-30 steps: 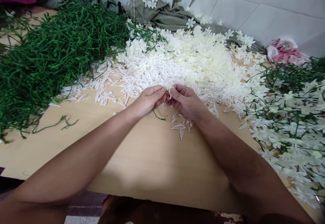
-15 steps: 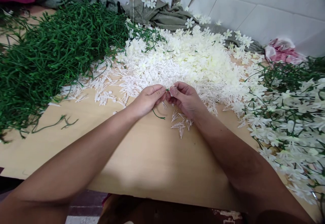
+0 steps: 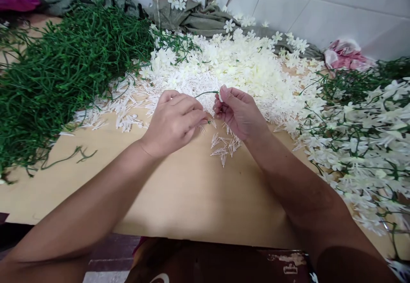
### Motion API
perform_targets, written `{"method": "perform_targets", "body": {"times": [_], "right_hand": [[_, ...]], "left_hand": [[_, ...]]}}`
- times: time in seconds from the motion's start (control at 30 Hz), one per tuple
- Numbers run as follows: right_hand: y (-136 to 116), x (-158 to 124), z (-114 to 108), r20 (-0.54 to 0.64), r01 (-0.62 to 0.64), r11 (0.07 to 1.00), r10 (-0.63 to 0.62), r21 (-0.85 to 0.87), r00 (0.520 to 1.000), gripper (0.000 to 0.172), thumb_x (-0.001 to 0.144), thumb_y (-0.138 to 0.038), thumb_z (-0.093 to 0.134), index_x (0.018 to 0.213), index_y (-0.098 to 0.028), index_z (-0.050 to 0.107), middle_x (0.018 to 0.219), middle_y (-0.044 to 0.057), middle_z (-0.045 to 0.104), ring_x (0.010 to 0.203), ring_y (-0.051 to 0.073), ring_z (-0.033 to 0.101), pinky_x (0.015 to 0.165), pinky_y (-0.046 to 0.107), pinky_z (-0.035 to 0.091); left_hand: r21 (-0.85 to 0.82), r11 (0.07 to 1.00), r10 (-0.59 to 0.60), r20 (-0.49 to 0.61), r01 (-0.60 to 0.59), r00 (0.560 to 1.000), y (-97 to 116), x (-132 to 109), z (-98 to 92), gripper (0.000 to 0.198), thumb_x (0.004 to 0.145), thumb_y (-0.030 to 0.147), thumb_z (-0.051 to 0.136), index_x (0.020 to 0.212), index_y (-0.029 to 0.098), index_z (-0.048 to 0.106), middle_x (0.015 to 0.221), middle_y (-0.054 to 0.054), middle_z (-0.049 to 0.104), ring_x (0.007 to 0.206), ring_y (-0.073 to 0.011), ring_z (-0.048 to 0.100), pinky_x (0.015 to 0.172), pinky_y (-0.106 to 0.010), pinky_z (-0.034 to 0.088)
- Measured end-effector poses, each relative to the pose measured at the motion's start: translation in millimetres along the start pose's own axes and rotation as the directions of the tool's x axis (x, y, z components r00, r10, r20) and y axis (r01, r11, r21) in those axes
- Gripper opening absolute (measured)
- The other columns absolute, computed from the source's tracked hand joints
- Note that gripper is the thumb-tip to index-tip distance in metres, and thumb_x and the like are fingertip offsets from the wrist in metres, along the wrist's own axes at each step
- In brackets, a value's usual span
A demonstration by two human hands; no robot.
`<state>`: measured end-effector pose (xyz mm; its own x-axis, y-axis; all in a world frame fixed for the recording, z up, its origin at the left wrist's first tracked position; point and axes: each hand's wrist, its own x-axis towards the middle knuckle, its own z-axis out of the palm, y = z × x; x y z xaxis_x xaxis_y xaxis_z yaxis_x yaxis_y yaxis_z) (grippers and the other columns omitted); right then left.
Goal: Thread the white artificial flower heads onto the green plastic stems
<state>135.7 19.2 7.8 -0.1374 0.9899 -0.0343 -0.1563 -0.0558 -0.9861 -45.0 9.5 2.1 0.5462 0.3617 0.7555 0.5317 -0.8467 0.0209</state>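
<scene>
A thin green plastic stem [image 3: 206,92] spans the space between my two hands. My right hand [image 3: 241,110] pinches its right end between thumb and forefinger, with a bit of white at the fingertips. My left hand [image 3: 176,122], back of the hand up and fingers curled, is closed round the other part of the stem. A small green tip pokes out by its fingertips. What lies inside the left hand is hidden. Below the right hand, several loose white stamen sticks [image 3: 223,148] lie on the tan board [image 3: 188,193].
A heap of green stems [image 3: 73,60] fills the left. White artificial petals [image 3: 250,65] and white sticks [image 3: 128,99] are piled beyond my hands. Finished-looking white flowers on stems [image 3: 368,146] lie at right. Grey cloth [image 3: 205,22] and a pink-white bag [image 3: 347,56] lie along the tiled wall.
My hands have moved apart and slightly upward. My left hand has turned back-up, and the stem now stretches to the right hand. The view has shifted slightly.
</scene>
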Motion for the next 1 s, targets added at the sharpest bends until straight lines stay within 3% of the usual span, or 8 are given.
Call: {"method": "perform_targets", "body": {"times": [0.1,0.13,0.2,0.3,0.4,0.57,0.77,1.0], "right_hand": [[2,-4,3,0.121,0.122,0.972,-0.1,-0.199,0.988,0.036,0.089,-0.053,0.046,0.078,-0.019,0.055,0.071,0.0,0.057,0.062,0.009,0.053,0.057,0.024,0.046],[4,-6,5,0.186,0.196,0.925,-0.141,-0.324,0.972,0.031,0.091,-0.046,0.046,0.083,-0.019,0.056,0.076,0.002,0.059,0.065,0.01,0.054,0.061,0.026,0.046],[10,-9,7,0.366,0.367,0.691,-0.157,-0.623,0.917,0.016,0.09,-0.027,0.049,0.093,-0.016,0.059,0.089,0.006,0.06,0.079,0.014,0.054,0.072,0.03,0.046],[21,-12,11,0.533,0.519,0.285,-0.032,-0.806,0.845,0.025,0.082,-0.005,0.045,0.098,-0.012,0.062,0.104,0.013,0.058,0.096,0.023,0.05,0.081,0.036,0.042],[26,-12,12,0.532,0.52,0.214,0.001,-0.827,0.847,0.025,0.081,-0.003,0.041,0.091,-0.011,0.062,0.1,0.013,0.057,0.09,0.022,0.05,0.078,0.034,0.041],[20,-8,5,0.486,0.466,0.192,0.072,-0.864,0.871,0.032,0.076,0.001,0.04,0.095,-0.012,0.061,0.098,0.011,0.057,0.085,0.019,0.051,0.074,0.03,0.039],[13,-7,-4,0.581,0.563,0.173,0.079,-0.808,0.81,0.019,0.077,-0.005,0.046,0.088,-0.012,0.059,0.093,0.011,0.056,0.085,0.019,0.049,0.073,0.029,0.038],[9,-5,-11,0.503,0.472,0.266,0.062,-0.841,0.862,0.013,0.081,-0.009,0.046,0.081,-0.014,0.059,0.086,0.007,0.056,0.075,0.015,0.05,0.07,0.027,0.037]], "left_hand": [[-0.214,0.957,-0.229,-0.134,0.197,0.964,-7,4,-4.0,0.017,0.09,0.025,0.049,0.077,0.02,0.057,0.07,0.0,0.059,0.068,-0.0121,0.053,0.065,-0.031,0.035],[-0.356,0.889,-0.369,-0.179,0.289,0.912,-10,5,-6.5,0.018,0.091,0.028,0.048,0.077,0.019,0.056,0.068,0.001,0.056,0.064,-0.0108,0.051,0.061,-0.029,0.035],[-0.664,0.632,-0.649,-0.173,0.399,0.741,-16,9,-12.5,0.02,0.09,0.033,0.053,0.075,0.02,0.052,0.063,0.003,0.048,0.056,-0.0079,0.047,0.053,-0.026,0.034],[-0.881,0.107,-0.856,0.155,0.462,0.493,-21,13,-21.0,0.024,0.085,0.033,0.06,0.07,0.019,0.046,0.058,0.005,0.04,0.047,-0.0046,0.037,0.046,-0.022,0.028],[-0.747,-0.252,-0.72,0.57,0.616,0.397,-17,15,-25.4,0.022,0.083,0.029,0.06,0.07,0.017,0.047,0.056,0.006,0.039,0.044,-0.003,0.033,0.043,-0.019,0.022],[-0.493,-0.288,-0.409,0.839,0.821,0.36,-3,9,-14.2,0.026,0.075,0.032,0.069,0.071,0.013,0.052,0.052,0.006,0.039,0.043,-0.0022,0.031,0.043,-0.017,0.02],[-0.4,-0.295,-0.378,0.883,0.868,0.279,-3,-1,8.7,0.031,0.074,0.037,0.068,0.069,0.014,0.049,0.054,0.007,0.037,0.044,-0.0014,0.028,0.043,-0.015,0.015],[-0.39,-0.397,-0.33,0.905,0.831,0.268,-10,-2,7.7,0.028,0.075,0.033,0.068,0.072,0.015,0.046,0.053,0.008,0.035,0.041,-0.0004,0.025,0.041,-0.015,0.012]]}}
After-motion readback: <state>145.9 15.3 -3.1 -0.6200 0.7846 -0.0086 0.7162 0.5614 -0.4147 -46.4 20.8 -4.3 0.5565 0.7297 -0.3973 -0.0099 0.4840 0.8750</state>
